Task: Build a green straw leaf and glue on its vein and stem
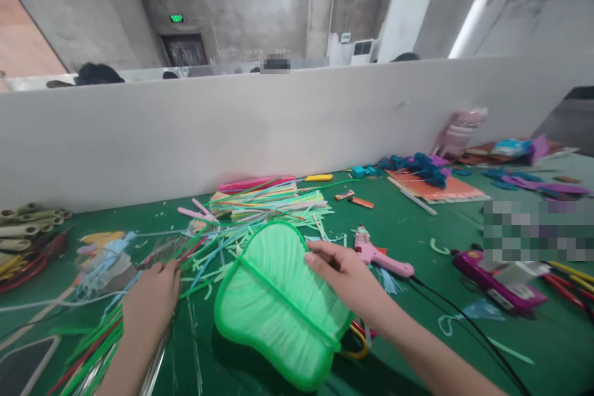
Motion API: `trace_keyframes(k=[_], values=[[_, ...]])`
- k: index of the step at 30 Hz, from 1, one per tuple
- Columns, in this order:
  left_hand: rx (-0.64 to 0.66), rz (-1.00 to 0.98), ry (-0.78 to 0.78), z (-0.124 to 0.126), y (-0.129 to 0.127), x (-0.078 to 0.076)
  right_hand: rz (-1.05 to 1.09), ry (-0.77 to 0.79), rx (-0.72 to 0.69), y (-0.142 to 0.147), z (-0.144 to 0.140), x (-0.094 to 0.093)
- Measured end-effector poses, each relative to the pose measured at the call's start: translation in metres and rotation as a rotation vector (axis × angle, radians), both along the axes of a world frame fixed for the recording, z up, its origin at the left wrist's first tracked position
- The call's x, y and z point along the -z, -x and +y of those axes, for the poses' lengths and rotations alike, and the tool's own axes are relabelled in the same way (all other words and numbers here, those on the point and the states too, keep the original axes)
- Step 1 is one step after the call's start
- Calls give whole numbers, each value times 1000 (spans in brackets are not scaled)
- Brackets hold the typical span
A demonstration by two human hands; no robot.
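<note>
My right hand (346,275) pinches the upper right edge of a green leaf-shaped piece (273,303), thumb on its face. Bright green fuzzy trim borders the piece, a thick green rib crosses it, and pale green strands fill it. It is tilted above the table. My left hand (151,297) lies over a bundle of long green, red and clear stems (99,337), its fingers curled down and their tips hidden. Whatever those fingers hold cannot be made out. A pink glue gun (383,258) rests just beyond my right hand, its black cord running toward the lower right.
Cut pastel strips (278,204) are heaped at the back, beside pink-handled scissors (197,211). Bamboo tubes (28,223) sit far left, a dark device (28,365) below them. To the right are a purple power strip (501,284) and an orange sheet (445,185). A white partition (260,130) closes the back.
</note>
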State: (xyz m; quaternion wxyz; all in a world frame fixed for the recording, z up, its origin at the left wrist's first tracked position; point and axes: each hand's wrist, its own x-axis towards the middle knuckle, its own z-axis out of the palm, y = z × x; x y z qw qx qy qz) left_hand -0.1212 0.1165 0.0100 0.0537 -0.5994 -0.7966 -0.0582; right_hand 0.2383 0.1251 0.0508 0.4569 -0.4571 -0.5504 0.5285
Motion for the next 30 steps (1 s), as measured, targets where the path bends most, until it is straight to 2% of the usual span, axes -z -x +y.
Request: trace_keyframes(k=[4,8,10,12,16,20,26,30], values=[[42,-207,-154,-3,-4,-4,-54,9,-126,-4,18,2],[115,-560,-314,-6,-24,-7,-96,36,-293,-3,36,-1],[159,-824,-299,-11,-43,-7,-116,51,-366,-1,43,-9],[168,-1105,-200,-20,-64,-5,-135,57,-413,2,48,-17],[5,-1460,-101,-37,-96,-4,-164,54,-431,6,50,-26],[-159,-1669,-28,-37,-105,-4,-185,70,-417,8,48,-22],[-371,-1759,-15,-32,-106,7,-240,112,-410,11,43,-12],[-411,-1796,46,-34,-108,5,-238,162,-380,8,41,-4]])
